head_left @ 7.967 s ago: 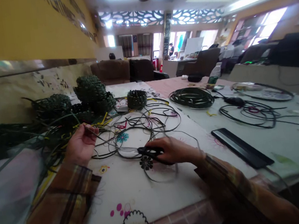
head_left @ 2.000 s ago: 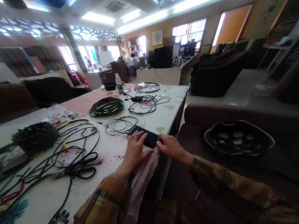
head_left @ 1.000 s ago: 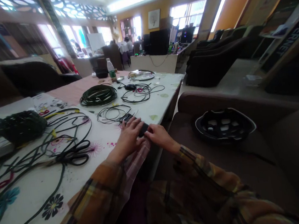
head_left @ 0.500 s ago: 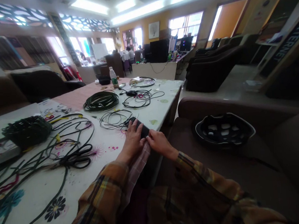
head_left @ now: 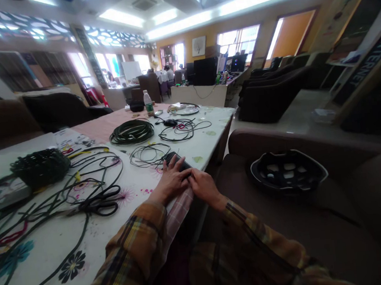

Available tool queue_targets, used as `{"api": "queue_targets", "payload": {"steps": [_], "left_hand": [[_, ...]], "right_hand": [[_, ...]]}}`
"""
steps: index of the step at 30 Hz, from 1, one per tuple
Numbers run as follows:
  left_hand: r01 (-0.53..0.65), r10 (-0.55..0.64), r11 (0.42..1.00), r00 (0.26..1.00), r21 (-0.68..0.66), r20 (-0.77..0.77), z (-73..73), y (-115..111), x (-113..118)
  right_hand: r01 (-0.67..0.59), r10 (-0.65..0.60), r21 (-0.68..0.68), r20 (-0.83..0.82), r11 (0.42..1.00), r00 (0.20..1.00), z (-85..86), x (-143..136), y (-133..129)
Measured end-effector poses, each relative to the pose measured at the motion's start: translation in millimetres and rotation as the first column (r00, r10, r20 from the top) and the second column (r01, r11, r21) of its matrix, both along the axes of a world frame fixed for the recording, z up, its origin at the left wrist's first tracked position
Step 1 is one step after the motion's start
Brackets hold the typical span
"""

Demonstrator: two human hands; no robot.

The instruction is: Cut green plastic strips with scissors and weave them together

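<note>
1. Here's the bench (head_left: 195, 145); bracing the work down against it looks steadiest.
2. Left hand (head_left: 172, 180) lies spread, fingers draped over the black slab (head_left: 184, 165).
3. Right hand (head_left: 203, 186) curls by its near end; can't tell what it grips.
4. Black slab: left hand's one o'clock, right hand's ten.

At mid-frame, the left hand (head_left: 171, 180) lay spread over a flat black device (head_left: 186, 164) while the right hand (head_left: 204, 187) curled at its lower end.
</note>
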State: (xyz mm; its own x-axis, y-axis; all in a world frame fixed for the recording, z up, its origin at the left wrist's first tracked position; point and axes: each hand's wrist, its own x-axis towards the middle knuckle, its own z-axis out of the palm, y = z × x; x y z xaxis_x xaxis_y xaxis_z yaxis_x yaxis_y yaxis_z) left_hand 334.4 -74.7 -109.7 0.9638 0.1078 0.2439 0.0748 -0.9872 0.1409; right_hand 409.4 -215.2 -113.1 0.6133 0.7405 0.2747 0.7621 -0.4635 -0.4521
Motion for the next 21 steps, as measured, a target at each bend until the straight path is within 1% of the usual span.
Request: {"api": "queue_targets", "payload": {"steps": [3,6,8,10,11,13,14,15,16,17,18,19,20,21], "left_hand": [[-0.036,0.037,0.999,0.999,0.017,-0.022,-2.4,2.0,5.5],[-0.112,0.112,0.994,0.993,0.002,-0.038,-3.5,4.8,8.5],[-0.150,0.150,0.989,0.988,-0.014,-0.025,-2.8,7.1,7.5],[-0.141,0.142,0.990,0.989,-0.016,0.045,-0.4,7.5,4.3],[-0.124,0.125,0.992,0.987,-0.018,0.102,1.6,6.2,2.1],[-0.071,0.085,0.995,0.968,-0.069,0.238,7.7,-1.5,-2.9],[-0.035,0.074,0.991,0.949,-0.132,0.305,12.1,-8.4,-5.7],[0.016,0.068,0.974,0.931,-0.225,0.358,17.3,-17.6,-8.8],[0.068,0.082,0.936,0.912,-0.346,0.402,23.5,-28.9,-12.6],[0.138,0.086,0.868,0.904,-0.478,0.418,30.8,-41.8,-17.2],[0.216,0.071,0.756,0.911,-0.617,0.406,39.0,-55.5,-23.0],[0.267,0.085,0.615,0.913,-0.742,0.400,48.0,-69.2,-30.3],[0.298,0.119,0.469,0.911,-0.831,0.395,57.8,-81.9,-39.5],[0.314,0.162,0.321,0.911,-0.893,0.379,68.0,-92.7,-50.8]], "right_hand": [[0.076,-0.076,0.024,-0.008,0.997,0.997,-6.4,-9.6,0.8],[0.087,-0.085,0.081,-0.024,0.993,0.996,-11.8,-22.7,-3.2],[0.100,-0.087,0.184,-0.077,0.978,0.993,-12.4,-24.7,-10.7],[0.149,-0.087,0.323,-0.197,0.935,0.977,-8.1,-19.1,-21.1],[0.166,-0.059,0.389,-0.274,0.906,0.960,-3.5,-14.7,-26.6],[0.141,0.087,0.501,-0.404,0.854,0.911,10.7,-7.0,-37.0],[0.113,0.172,0.551,-0.439,0.827,0.882,20.2,-5.3,-41.3],[0.086,0.240,0.597,-0.446,0.798,0.862,30.8,-5.6,-44.8],[0.049,0.290,0.636,-0.417,0.770,0.862,42.2,-7.9,-47.3],[0.006,0.315,0.673,-0.354,0.740,0.881,53.9,-12.1,-48.7],[-0.038,0.319,0.703,-0.274,0.710,0.907,65.4,-17.6,-48.8],[-0.071,0.323,0.715,-0.221,0.695,0.920,76.3,-24.0,-47.9],[-0.094,0.335,0.727,-0.194,0.680,0.922,86.6,-30.6,-46.1],[-0.114,0.361,0.731,-0.189,0.672,0.913,96.2,-37.2,-43.8]]}}
